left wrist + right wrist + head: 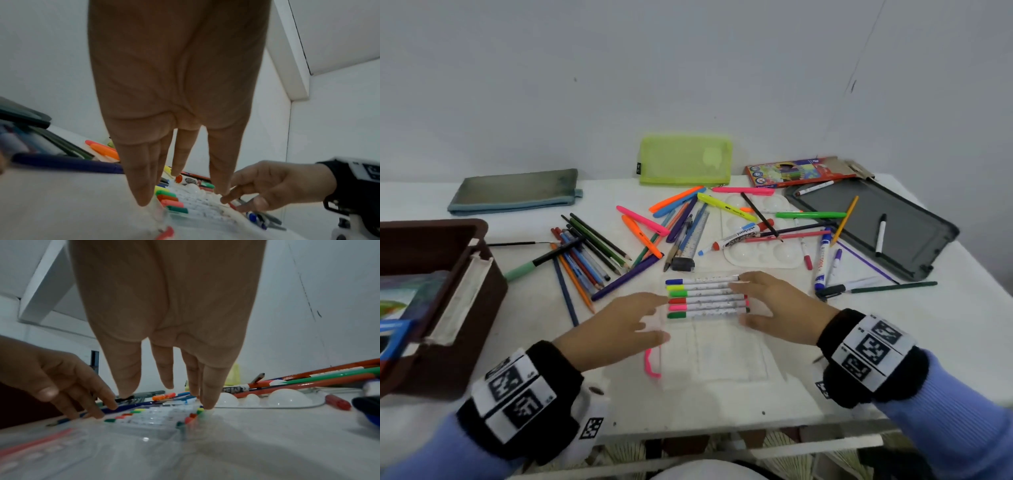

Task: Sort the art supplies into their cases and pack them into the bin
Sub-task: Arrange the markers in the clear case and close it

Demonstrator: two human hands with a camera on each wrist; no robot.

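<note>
A row of several white felt pens (705,299) with coloured caps lies side by side in a clear plastic case (722,349) at the front middle of the table. My left hand (654,317) has straight fingers (141,186) touching the case's left edge by the caps (174,201). My right hand (743,299) rests straight fingers (207,394) on the pens' right ends (193,415). Neither hand grips anything. A pink loop (650,363) hangs at the case's near left corner.
A brown bin (431,308) stands at the left with cases inside. A grey pouch (513,192), green mesh pouch (685,164) and pencil box (798,171) lie at the back. Loose pencils (585,253), highlighters (654,222), a white palette (763,253) and a dark slate (876,222) crowd the middle and right.
</note>
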